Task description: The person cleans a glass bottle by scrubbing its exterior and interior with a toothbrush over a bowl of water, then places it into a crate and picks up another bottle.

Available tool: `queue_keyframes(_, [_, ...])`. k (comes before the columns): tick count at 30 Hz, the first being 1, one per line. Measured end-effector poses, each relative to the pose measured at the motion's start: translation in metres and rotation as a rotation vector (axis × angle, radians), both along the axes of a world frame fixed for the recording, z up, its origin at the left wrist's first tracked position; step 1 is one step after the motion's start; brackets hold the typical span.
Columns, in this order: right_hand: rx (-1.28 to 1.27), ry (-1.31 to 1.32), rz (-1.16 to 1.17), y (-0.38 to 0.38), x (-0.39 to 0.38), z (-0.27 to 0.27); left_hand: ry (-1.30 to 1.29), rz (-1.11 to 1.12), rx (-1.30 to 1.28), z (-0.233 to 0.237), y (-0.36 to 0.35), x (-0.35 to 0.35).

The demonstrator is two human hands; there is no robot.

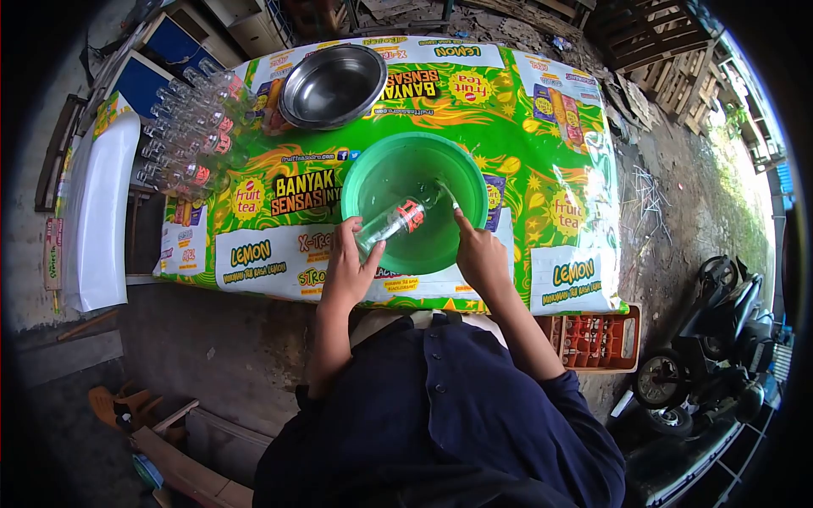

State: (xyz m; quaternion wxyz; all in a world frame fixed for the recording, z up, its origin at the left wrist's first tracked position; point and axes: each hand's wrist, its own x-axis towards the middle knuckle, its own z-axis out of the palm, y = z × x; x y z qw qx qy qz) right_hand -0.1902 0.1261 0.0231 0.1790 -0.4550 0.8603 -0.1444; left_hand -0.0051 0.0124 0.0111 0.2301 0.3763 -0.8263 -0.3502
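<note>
Over the green basin (353, 182) a clear glass bottle with a red and white label (396, 222) lies tilted, its neck toward the upper right. My left hand (354, 261) is closed around the bottle's base at the basin's near left rim. My right hand (481, 254) grips a thin, light-handled brush (450, 196) over the right rim. The brush's tip is near the bottle's mouth; whether they touch is unclear. Some water appears in the basin.
A metal bowl (333, 87) sits behind the basin on the green printed table cover (542, 182). Several glass bottles (199, 135) stand at the table's left. A red crate (628, 339) is below the near right edge, and a motorcycle (707, 339) stands farther right.
</note>
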Motion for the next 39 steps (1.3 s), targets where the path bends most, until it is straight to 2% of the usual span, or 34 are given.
queue_keyframes(2, [0.004,-0.013,-0.005,0.000,-0.003,0.007,-0.030,-0.024,-0.050,-0.005,-0.001,0.001])
queue_keyframes(5, [-0.223,-0.092,0.130,0.011,0.005,0.002,0.043,-0.068,-0.152,0.002,-0.003,0.001])
queue_keyframes(8, [-0.053,-0.023,0.066,0.012,-0.005,0.003,-0.065,-0.082,-0.235,0.016,-0.003,0.002])
queue_keyframes(12, [-0.061,0.021,0.021,0.014,-0.010,-0.002,0.027,-0.078,-0.169,0.015,0.000,-0.001])
queue_keyframes(14, [-0.100,-0.059,0.112,0.019,-0.002,0.007,0.050,-0.052,-0.054,0.011,0.003,-0.001])
queue_keyframes(17, [-0.072,-0.015,0.076,0.021,-0.004,0.005,-0.019,-0.087,-0.022,0.000,-0.002,0.003])
queue_keyframes(19, [0.026,0.047,-0.006,0.015,-0.011,0.003,-0.024,-0.107,-0.111,0.001,-0.001,0.004])
queue_keyframes(23, [-0.131,-0.063,0.118,0.020,-0.002,0.014,-0.004,-0.089,-0.306,0.022,0.004,-0.005])
queue_keyframes(26, [-0.091,-0.038,0.090,0.023,-0.005,0.014,0.038,0.012,-0.136,0.010,0.004,0.000])
queue_keyframes(29, [-0.038,0.022,0.036,0.020,-0.011,0.009,-0.027,-0.006,0.018,-0.004,-0.001,0.008])
queue_keyframes(32, [-0.123,-0.056,0.131,0.022,-0.005,0.017,-0.071,-0.080,-0.184,0.001,-0.002,0.006])
queue_keyframes(35, [-0.130,0.022,0.119,0.025,-0.006,0.014,0.040,-0.074,-0.281,0.019,0.003,-0.004])
queue_keyframes(37, [-0.060,0.090,0.048,0.025,-0.015,0.007,0.024,0.017,-0.139,0.010,0.005,-0.002])
queue_keyframes(39, [-0.035,0.036,0.051,0.024,-0.015,0.010,0.010,0.047,-0.027,0.002,0.003,0.001])
